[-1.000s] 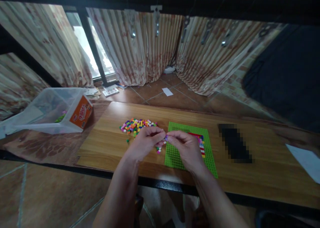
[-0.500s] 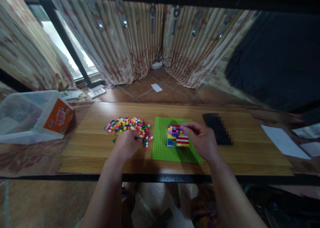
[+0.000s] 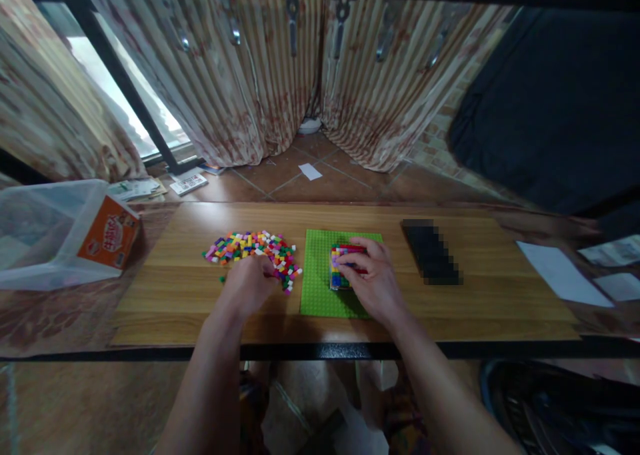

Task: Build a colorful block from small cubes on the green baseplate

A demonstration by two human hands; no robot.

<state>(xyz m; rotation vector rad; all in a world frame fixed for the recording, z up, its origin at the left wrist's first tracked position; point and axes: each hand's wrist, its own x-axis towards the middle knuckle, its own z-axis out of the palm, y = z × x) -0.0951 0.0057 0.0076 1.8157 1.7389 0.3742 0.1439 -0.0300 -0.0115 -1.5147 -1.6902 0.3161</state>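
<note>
A square block of stacked small coloured toy bricks (image 3: 337, 282) sits on the green studded baseplate (image 3: 315, 295). My right hand (image 3: 373, 275) lies over the block's right side and hides much of its top. Its curled fingers touch the top near the left edge; any piece between them is hidden. To the left, my left hand (image 3: 250, 283) rests at the near edge of a loose pile of small bricks (image 3: 250, 243). Its fingers are closed together, and whatever they hold cannot be made out.
Right of the baseplate lies a dark, pixelated flat object (image 3: 430, 252). A clear plastic bin (image 3: 50, 235) with an orange label stands at the left end. White paper (image 3: 563, 275) lies beyond the wooden board's (image 3: 160, 295) right end. A black edge (image 3: 320, 352) runs along the front.
My right hand has moved left from the block's right corner and now covers much of its top. My left hand stays by the pile. The view has shifted slightly.
</note>
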